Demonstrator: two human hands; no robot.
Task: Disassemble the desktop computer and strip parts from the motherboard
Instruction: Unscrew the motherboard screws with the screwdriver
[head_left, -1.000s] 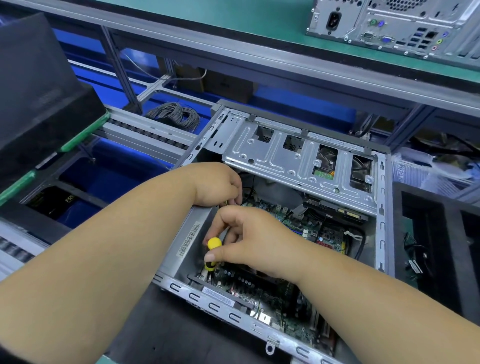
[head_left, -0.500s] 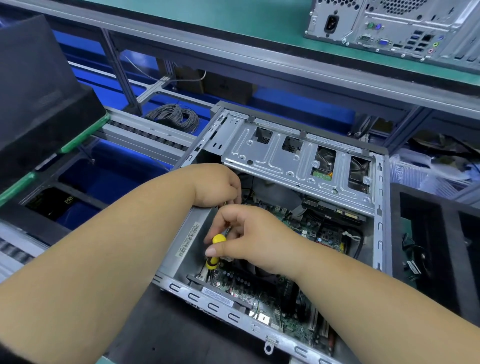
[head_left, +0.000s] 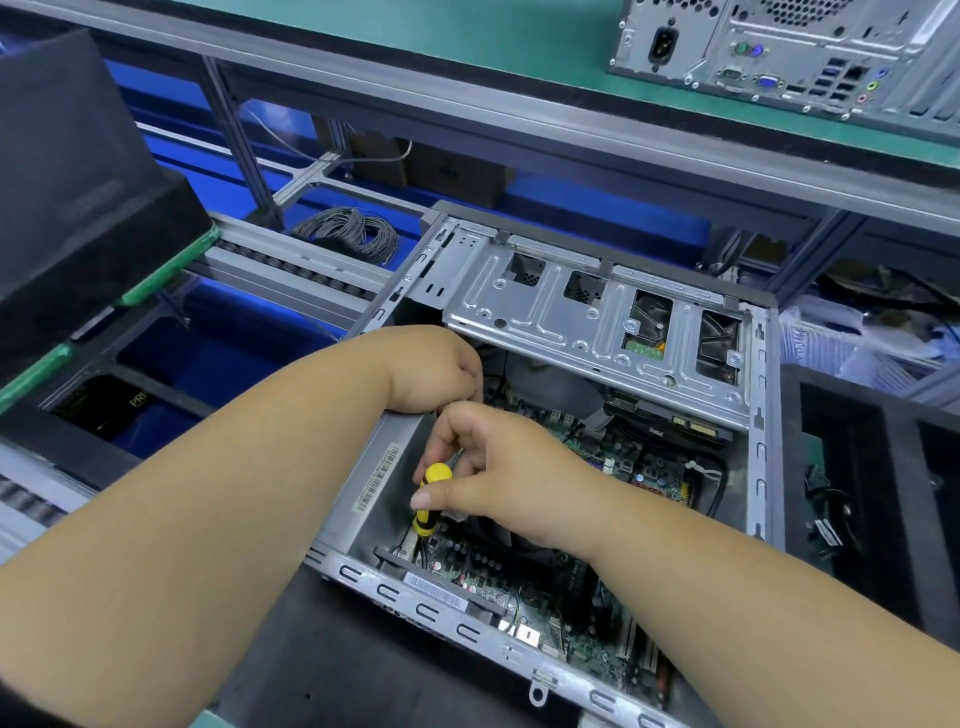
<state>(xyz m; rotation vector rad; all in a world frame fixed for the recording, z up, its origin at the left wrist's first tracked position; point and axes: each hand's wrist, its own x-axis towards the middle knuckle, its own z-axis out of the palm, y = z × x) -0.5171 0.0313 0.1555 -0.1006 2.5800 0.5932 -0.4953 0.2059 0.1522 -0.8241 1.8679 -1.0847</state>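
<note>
Head view, right hand (head_left: 498, 467): curled on the yellow screwdriver (head_left: 430, 498), thumb across the handle, shaft pointing down at the motherboard (head_left: 613, 457).
Left hand (head_left: 436, 369): just above the right, fingers curled and tucked behind the case (head_left: 761, 415) edge; whether holding anything, cannot tell.
Change: barely any; same grip, same spot, handle a touch more upright.
Meaning: likely mid-turn on one board screw, under the right hand; board not yet free.
</note>
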